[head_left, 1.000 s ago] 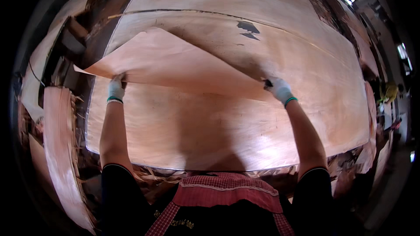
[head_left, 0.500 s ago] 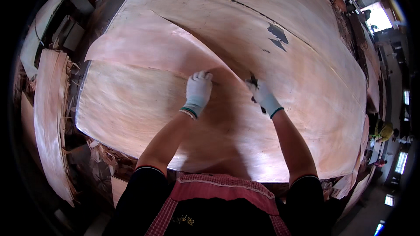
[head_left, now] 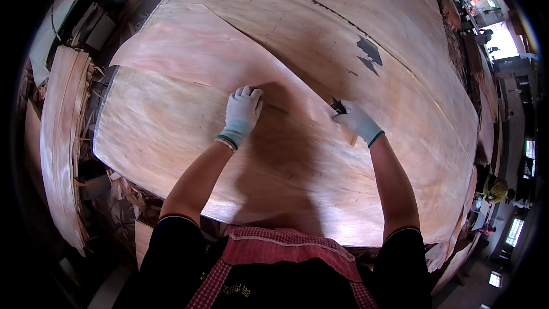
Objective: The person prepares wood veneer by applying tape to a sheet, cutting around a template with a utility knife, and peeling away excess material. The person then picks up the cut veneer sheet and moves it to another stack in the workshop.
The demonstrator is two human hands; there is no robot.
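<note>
A pinkish wedge-shaped sheet of wood veneer [head_left: 189,48] lies across a larger, paler veneer sheet [head_left: 154,120]. My left hand [head_left: 243,109], in a white knitted glove with a green cuff, rests at the pinkish sheet's near edge. Its fingers are curled down, and what they may pinch is hidden. In the same kind of glove, my right hand [head_left: 359,121] is closed round a black hand tool [head_left: 338,106]. Only the tool's end shows beyond the fingers, so its exact kind is unclear. The pinkish sheet's narrow right end lies beside this hand.
A dark, ragged hole [head_left: 369,51] breaks the pale veneer on the far right. Beyond it, a long dark seam [head_left: 320,8] crosses the surface. A stack of veneer strips [head_left: 60,149] stands at the left, with torn scraps [head_left: 134,194] near it. Another person [head_left: 494,189] is far right.
My left hand has shifted left along the pinkish sheet's edge. My right hand has moved slightly right with the black tool, which now shows less of its length. The whole view has shifted a little.
</note>
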